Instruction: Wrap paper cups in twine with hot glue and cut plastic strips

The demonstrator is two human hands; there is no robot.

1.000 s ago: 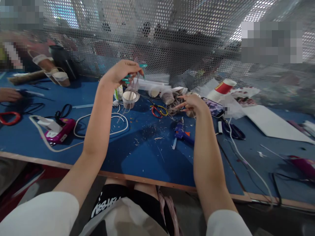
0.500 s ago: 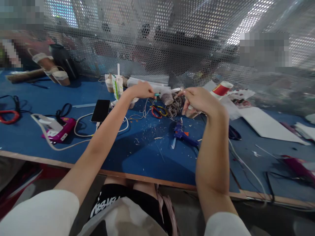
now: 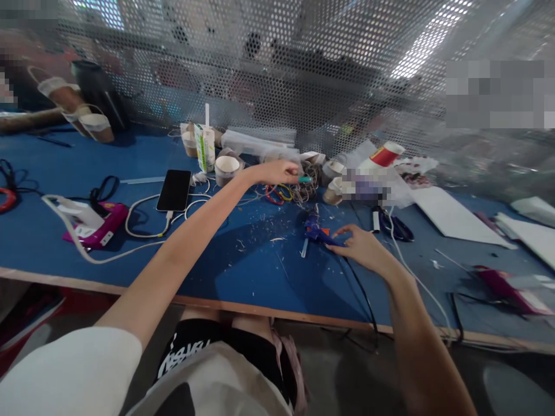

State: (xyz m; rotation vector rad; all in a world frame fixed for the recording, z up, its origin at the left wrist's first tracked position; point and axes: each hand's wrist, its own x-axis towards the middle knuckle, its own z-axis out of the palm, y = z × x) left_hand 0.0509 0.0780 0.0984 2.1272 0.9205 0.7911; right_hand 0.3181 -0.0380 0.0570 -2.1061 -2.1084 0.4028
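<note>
My left hand [image 3: 277, 171] reaches far over the blue table [image 3: 243, 271], fingers closed on a small teal-handled tool [image 3: 304, 179] next to a tangle of brown string [image 3: 306, 188]. Down on the table my right hand [image 3: 358, 245] has its fingers spread, fingertips touching the blue glue gun [image 3: 316, 232], whose black cord [image 3: 362, 289] runs off the front edge. Bits of cut string litter the surface between my arms.
A black phone [image 3: 174, 189] on a white cable, a pink glue gun [image 3: 102, 224], paper cups [image 3: 227, 167], a drink carton [image 3: 204, 147], red and yellow scissors [image 3: 275, 193], black scissors [image 3: 396, 226], a red cup [image 3: 384, 156] and white sheets [image 3: 451, 216] lie around. Perforated metal mesh [image 3: 303, 69] backs the table.
My left hand came down from mid-air with the teal tool and moved right to the string tangle. My right hand dropped from the tangle to the blue glue gun and spread out.
</note>
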